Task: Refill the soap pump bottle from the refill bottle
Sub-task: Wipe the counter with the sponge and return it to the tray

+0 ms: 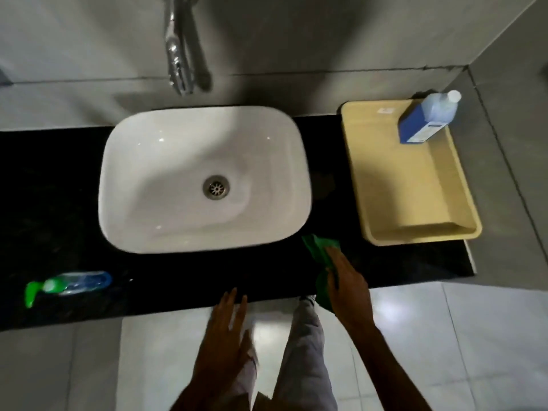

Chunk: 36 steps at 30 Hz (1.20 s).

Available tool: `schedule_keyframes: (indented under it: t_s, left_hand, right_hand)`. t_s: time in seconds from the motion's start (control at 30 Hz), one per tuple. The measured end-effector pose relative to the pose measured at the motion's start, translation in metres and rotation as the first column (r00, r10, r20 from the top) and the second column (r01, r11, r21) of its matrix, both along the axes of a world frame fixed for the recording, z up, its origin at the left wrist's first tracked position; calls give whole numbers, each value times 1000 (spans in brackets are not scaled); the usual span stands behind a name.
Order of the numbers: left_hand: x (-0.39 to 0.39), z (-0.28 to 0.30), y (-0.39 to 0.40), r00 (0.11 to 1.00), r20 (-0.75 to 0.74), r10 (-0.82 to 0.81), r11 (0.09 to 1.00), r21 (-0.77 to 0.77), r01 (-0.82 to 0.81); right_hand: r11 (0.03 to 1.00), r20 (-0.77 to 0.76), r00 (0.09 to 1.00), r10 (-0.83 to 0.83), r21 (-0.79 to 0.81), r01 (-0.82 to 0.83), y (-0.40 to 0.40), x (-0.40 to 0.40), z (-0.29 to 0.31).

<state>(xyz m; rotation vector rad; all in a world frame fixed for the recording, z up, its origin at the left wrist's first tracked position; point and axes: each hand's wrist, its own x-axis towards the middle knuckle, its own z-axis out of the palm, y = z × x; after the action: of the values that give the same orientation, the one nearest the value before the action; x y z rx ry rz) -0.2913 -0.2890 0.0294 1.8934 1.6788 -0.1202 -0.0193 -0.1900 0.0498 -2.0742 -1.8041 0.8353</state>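
Note:
The soap pump bottle [71, 284], clear with a green pump head, lies on its side on the black counter at the far left. The refill bottle [427, 118], blue with a white cap, stands at the far corner of a beige tray [415, 229] on the right. My right hand [347, 284] rests on a green cloth [321, 253] at the counter's front edge, right of the sink, fingers on top of the cloth. My left hand [228, 330] hovers flat and open just in front of the counter edge, holding nothing. Both bottles are far from my hands.
A white basin [148, 221] sits in the middle of the black counter [53, 179], under a chrome tap [178, 54] from the wall. Grey tiled walls stand behind and to the right. Below the counter are the floor tiles and my legs.

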Motion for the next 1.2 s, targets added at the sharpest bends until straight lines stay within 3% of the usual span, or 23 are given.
schedule_keyframes:
  t_s: [0.13, 0.3, 0.4, 0.53, 0.67, 0.77, 0.87, 1.0, 1.1, 1.17, 1.2]
  left_hand:
    - [-58, -13, -37, 971, -87, 225, 974, -11, -227]
    - [-70, -34, -46, 975, -94, 201, 979, -11, -203]
    - [-68, -35, -47, 978, -99, 184, 983, -11, -185]
    - [-79, -30, -47, 984, -66, 164, 986, -28, -166]
    - [-89, -34, -47, 986, -63, 154, 987, -36, -157]
    - [-91, -41, -50, 984, -86, 155, 987, -28, -158]
    - [-90, -43, -51, 982, -114, 149, 987, -49, -155]
    - [-86, -34, -46, 982, -88, 169, 982, -65, -175]
    - [-81, -29, -43, 977, -79, 198, 976, -75, -204]
    - [-72, -25, -40, 974, -86, 209, 974, -75, -215]
    - [-67, -23, -39, 971, -91, 219, 971, -77, -226]
  right_hand:
    - [998, 130, 991, -35, -50, 41, -20, -65, -44]
    - [991, 158, 979, 128, 24, -134, -36, -156, -68]
    - [968, 202, 947, 250, -34, -248, -73, -157, -74]
    - [984, 276, 947, 165, 13, -176, -88, -124, -83]
    - [998, 286, 957, 53, 0, -56, -45, -192, -93]
    - [962, 290, 927, 240, 54, -266, -51, -228, -104]
    - [908, 352, 851, 390, 7, -420, -80, -189, -101]
    - [968, 370, 898, 240, -22, -250, -63, -129, -88]
    - [1000, 279, 960, -18, 30, 10, -16, -167, -90]
    - [999, 242, 970, -7, 44, -4, -16, -185, -92]
    - [993, 249, 964, 92, 50, -108, -28, -178, -96]
